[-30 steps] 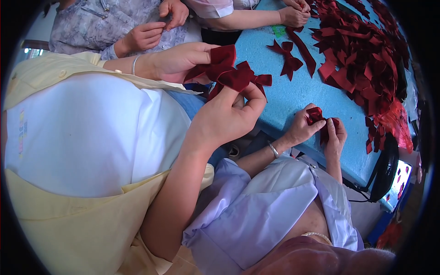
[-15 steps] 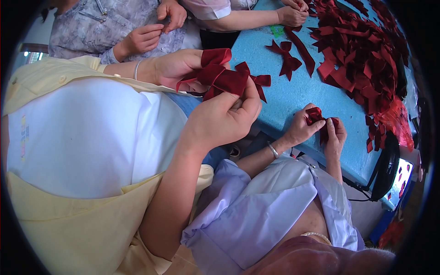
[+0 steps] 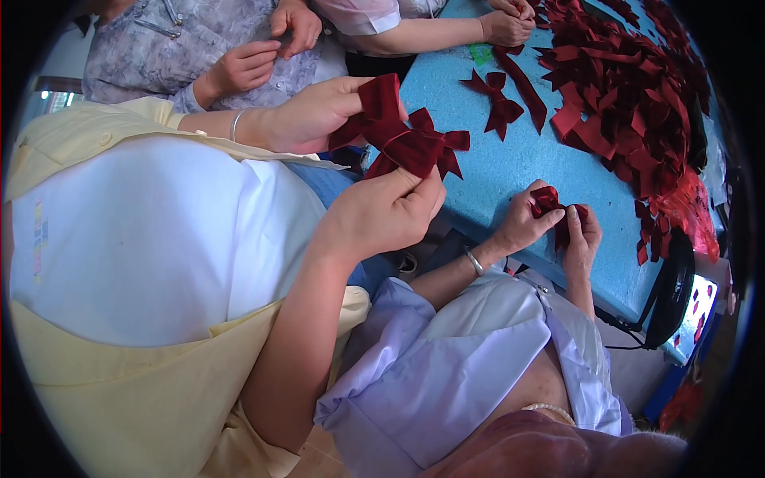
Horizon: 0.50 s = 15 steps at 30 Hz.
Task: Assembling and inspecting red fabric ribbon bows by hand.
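A dark red velvet ribbon bow [image 3: 408,151] is stretched between my two hands, just over the table's near edge. My left hand [image 3: 319,115], with a thin bracelet at the wrist, grips its upper loop; some of its fingers are hidden behind the ribbon. My right hand [image 3: 390,211] pinches the lower side of the bow between thumb and fingers. Right behind it, another red bow [image 3: 456,142] appears to lie on the blue table [image 3: 510,163], partly covered by the one I hold.
A large heap of red bows [image 3: 621,103] covers the table's far side. A single bow [image 3: 500,102] and a ribbon strip [image 3: 522,88] lie nearer. Beside me, a co-worker's hands [image 3: 550,219] work a red bow. Other co-workers' hands [image 3: 263,60] are at the top. A black bag [image 3: 672,287] hangs at the table's edge.
My left hand has shifted slightly right and turned, raising the ribbon's upper loop. My right hand has moved a little down and left, its fingers now lower on the bow.
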Each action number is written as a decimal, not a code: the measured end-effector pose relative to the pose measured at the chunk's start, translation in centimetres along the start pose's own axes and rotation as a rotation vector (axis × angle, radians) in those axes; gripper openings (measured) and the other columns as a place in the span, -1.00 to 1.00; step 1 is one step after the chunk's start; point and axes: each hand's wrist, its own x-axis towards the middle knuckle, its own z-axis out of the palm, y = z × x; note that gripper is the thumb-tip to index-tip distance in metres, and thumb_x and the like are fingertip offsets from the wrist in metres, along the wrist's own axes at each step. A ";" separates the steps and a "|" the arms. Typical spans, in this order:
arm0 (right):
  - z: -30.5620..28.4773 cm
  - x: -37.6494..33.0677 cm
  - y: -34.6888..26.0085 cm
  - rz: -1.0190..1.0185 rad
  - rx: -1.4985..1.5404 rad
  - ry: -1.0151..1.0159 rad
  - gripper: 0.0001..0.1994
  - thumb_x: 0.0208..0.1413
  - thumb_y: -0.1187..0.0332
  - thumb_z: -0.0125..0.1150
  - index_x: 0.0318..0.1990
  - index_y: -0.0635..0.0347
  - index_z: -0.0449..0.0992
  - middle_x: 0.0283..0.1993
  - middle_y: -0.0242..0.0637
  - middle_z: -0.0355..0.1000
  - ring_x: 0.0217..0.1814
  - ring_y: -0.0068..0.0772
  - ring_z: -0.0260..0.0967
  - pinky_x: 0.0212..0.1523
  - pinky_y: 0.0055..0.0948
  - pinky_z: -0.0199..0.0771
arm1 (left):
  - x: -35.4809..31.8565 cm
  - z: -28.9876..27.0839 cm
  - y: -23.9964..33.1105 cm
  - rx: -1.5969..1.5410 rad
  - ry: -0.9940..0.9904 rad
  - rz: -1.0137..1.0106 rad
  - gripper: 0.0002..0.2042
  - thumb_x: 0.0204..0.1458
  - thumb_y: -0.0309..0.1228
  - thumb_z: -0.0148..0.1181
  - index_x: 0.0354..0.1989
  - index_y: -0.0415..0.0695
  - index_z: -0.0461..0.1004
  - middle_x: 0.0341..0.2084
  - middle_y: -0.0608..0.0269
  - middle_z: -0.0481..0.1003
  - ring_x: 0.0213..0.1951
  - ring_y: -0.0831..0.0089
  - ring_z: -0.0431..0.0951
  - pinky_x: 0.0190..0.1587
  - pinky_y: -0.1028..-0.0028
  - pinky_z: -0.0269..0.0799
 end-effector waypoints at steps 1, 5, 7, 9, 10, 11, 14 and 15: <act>0.0 0.0 0.0 -0.003 -0.001 0.002 -0.83 0.23 0.34 0.13 -0.34 0.25 0.47 -0.47 -0.56 0.34 -0.46 -0.78 0.14 -0.48 -0.69 0.13 | 0.0 0.0 -0.1 0.000 0.000 -0.013 -0.78 -0.02 -0.48 0.28 -0.30 -0.21 0.33 -0.51 0.36 0.43 -0.40 0.67 0.37 -0.35 0.55 0.38; -0.2 0.1 0.3 -0.001 -0.014 -0.019 -0.83 0.23 0.34 0.13 -0.34 0.25 0.47 -0.47 -0.55 0.34 -0.45 -0.77 0.15 -0.46 -0.68 0.14 | -0.1 -0.1 -0.1 -0.036 0.001 -0.035 -0.78 -0.02 -0.48 0.28 -0.31 -0.21 0.32 -0.51 0.37 0.43 -0.41 0.68 0.36 -0.36 0.56 0.37; -0.4 0.1 0.4 0.001 -0.017 -0.016 -0.83 0.23 0.34 0.13 -0.34 0.26 0.47 -0.47 -0.55 0.34 -0.45 -0.76 0.15 -0.46 -0.68 0.14 | -0.1 0.0 -0.3 -0.037 -0.005 -0.034 -0.78 -0.01 -0.48 0.28 -0.31 -0.21 0.32 -0.51 0.38 0.42 -0.41 0.68 0.35 -0.36 0.56 0.36; -0.5 0.0 0.5 0.006 -0.021 -0.019 -0.83 0.23 0.34 0.13 -0.33 0.26 0.47 -0.46 -0.54 0.34 -0.44 -0.76 0.15 -0.44 -0.68 0.15 | -0.1 0.1 -0.4 -0.036 -0.009 -0.029 -0.78 -0.01 -0.48 0.28 -0.32 -0.20 0.32 -0.51 0.39 0.42 -0.41 0.69 0.34 -0.37 0.56 0.36; -0.5 0.0 0.5 0.006 -0.021 -0.017 -0.83 0.23 0.34 0.13 -0.33 0.26 0.47 -0.46 -0.54 0.34 -0.44 -0.76 0.15 -0.44 -0.68 0.15 | -0.1 0.1 -0.4 -0.036 -0.011 -0.029 -0.78 -0.01 -0.48 0.28 -0.32 -0.20 0.32 -0.51 0.39 0.42 -0.41 0.69 0.34 -0.37 0.56 0.36; -0.4 0.0 0.5 -0.001 -0.021 -0.013 -0.83 0.23 0.34 0.13 -0.33 0.26 0.47 -0.46 -0.54 0.35 -0.43 -0.76 0.15 -0.44 -0.67 0.15 | -0.1 0.1 -0.5 -0.031 -0.011 -0.024 -0.78 -0.01 -0.47 0.28 -0.32 -0.20 0.32 -0.51 0.39 0.42 -0.41 0.69 0.34 -0.37 0.57 0.35; -0.3 0.0 0.4 -0.014 -0.017 -0.008 -0.83 0.23 0.34 0.13 -0.33 0.26 0.47 -0.46 -0.54 0.35 -0.43 -0.75 0.16 -0.43 -0.67 0.16 | -0.1 0.1 -0.4 -0.019 -0.008 -0.012 -0.78 0.00 -0.47 0.28 -0.31 -0.20 0.32 -0.51 0.39 0.41 -0.42 0.69 0.33 -0.37 0.57 0.35; -0.2 0.0 0.4 -0.019 -0.019 -0.008 -0.83 0.23 0.34 0.13 -0.33 0.26 0.47 -0.46 -0.54 0.35 -0.42 -0.75 0.16 -0.43 -0.67 0.16 | -0.1 0.0 -0.4 -0.021 -0.007 -0.016 -0.78 0.00 -0.47 0.28 -0.31 -0.20 0.32 -0.51 0.39 0.41 -0.42 0.69 0.34 -0.37 0.57 0.35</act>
